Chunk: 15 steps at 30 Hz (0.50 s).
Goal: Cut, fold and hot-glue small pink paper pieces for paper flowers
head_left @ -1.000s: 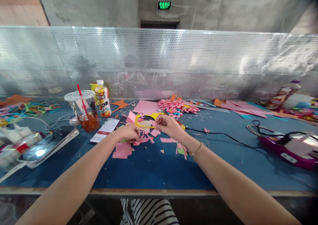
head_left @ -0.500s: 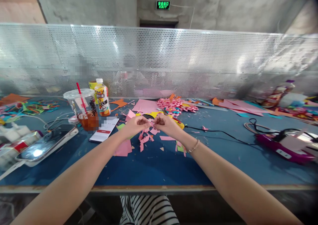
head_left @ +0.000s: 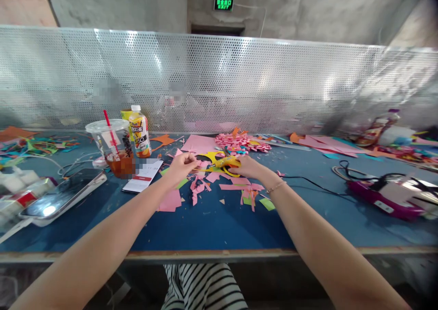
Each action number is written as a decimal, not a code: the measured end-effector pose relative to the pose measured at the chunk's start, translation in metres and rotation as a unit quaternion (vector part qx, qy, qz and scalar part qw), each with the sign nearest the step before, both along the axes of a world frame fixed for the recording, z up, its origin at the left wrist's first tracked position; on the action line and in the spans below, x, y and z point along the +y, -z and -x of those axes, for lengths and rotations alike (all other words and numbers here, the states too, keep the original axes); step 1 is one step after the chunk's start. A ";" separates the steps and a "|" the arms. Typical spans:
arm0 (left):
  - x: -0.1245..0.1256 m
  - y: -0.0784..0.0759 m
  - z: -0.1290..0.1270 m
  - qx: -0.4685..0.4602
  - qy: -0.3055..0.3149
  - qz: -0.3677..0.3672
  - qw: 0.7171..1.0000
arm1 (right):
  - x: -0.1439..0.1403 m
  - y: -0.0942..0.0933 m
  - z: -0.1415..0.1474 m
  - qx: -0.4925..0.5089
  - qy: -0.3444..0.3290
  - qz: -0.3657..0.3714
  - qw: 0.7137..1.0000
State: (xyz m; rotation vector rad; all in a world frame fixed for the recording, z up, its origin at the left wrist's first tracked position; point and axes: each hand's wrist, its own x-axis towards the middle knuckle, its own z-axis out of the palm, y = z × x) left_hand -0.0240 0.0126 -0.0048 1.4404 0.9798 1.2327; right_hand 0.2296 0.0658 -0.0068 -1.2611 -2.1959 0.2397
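My right hand (head_left: 248, 167) is closed around a yellow hot glue gun (head_left: 224, 164), whose tip points left toward my other hand. A black cord runs right from near my right wrist. My left hand (head_left: 183, 167) is pinched together; a small piece of pink paper (head_left: 203, 163) shows at its fingertips, partly hidden. Beneath and behind the glue gun lies a cut-out yellow paper sheet (head_left: 211, 156). Pink paper scraps (head_left: 196, 186) litter the blue table below my hands, with green bits (head_left: 267, 204) among them.
Behind my hands sits a pile of pink paper flowers (head_left: 232, 141) beside a pink sheet (head_left: 196, 143). On the left stand a drink cup (head_left: 111, 139) and bottle (head_left: 140, 134), near phones (head_left: 66, 193). A purple power strip (head_left: 383, 200) lies right. A perforated metal screen (head_left: 219, 81) borders the back.
My hands were close together; now they are farther apart. The right hand has moved right and taken hold of the glue gun, bringing its tip toward my left hand.
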 end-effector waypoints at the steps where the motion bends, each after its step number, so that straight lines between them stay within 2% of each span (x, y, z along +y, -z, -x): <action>1: 0.000 0.000 0.000 -0.004 0.002 0.006 1.000 | 0.000 0.002 0.001 -0.023 -0.018 0.011 1.000; 4: 0.000 0.000 0.002 -0.019 0.011 0.021 1.000 | 0.000 0.003 0.006 -0.082 -0.020 0.013 0.996; 7: -0.002 -0.002 0.001 -0.029 0.004 0.021 0.999 | 0.001 0.004 0.008 -0.118 0.017 -0.006 0.993; 10: -0.002 -0.003 0.001 -0.035 -0.020 0.025 0.999 | 0.003 0.005 0.004 -0.131 0.119 -0.014 0.984; 13: 0.000 -0.004 0.003 -0.067 -0.027 0.042 0.996 | 0.001 0.001 0.004 -0.075 0.226 -0.041 0.970; 15: 0.001 -0.004 0.005 -0.088 -0.030 0.051 0.994 | -0.003 -0.006 0.008 -0.027 0.254 -0.075 0.964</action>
